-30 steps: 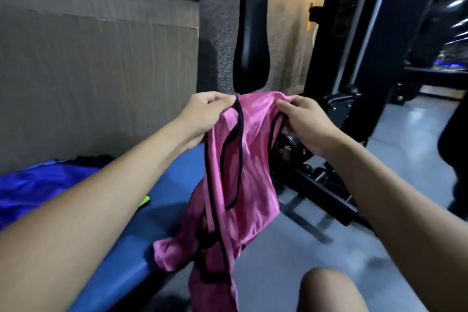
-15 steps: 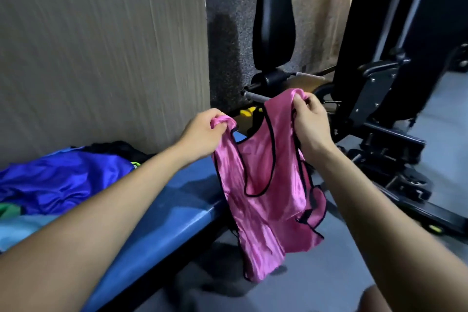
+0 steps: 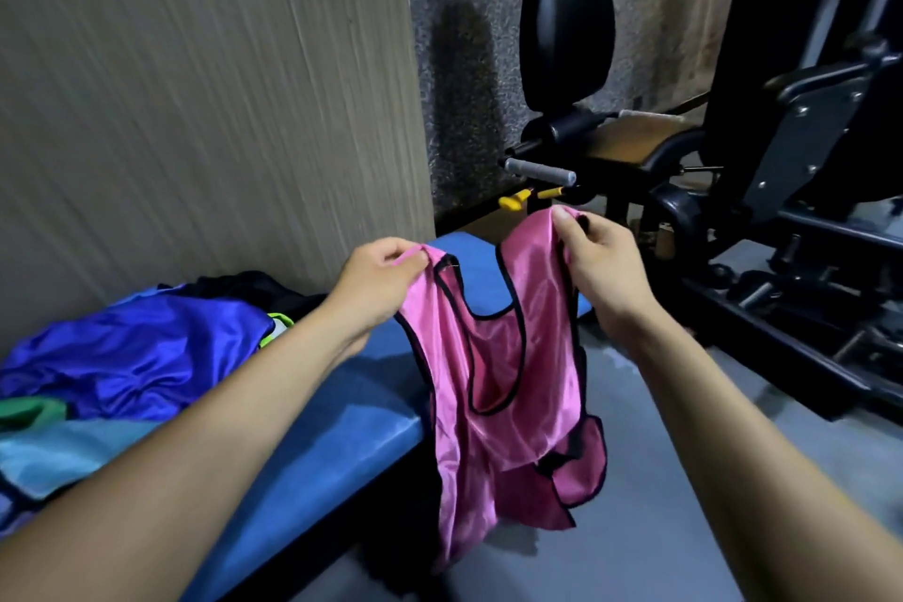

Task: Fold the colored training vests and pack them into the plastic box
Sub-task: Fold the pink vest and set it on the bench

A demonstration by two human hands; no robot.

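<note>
Two forearms enter from the near edge, cut off by the frame. Left hand [image 3: 378, 276] pinches one shoulder strap of the pink vest [image 3: 493, 386]; right hand [image 3: 598, 262] pinches the other, each grip closed on the fabric with fingertips partly hidden in it. That vest hangs off the right end of the blue bench [image 3: 342, 411], its hem crumpled above the floor. Farther left on the bench lies a heap of vests [image 3: 132, 357], blue on top, cut off at the left edge. Beyond stands a dark gym machine [image 3: 782, 152], blurred.
</note>
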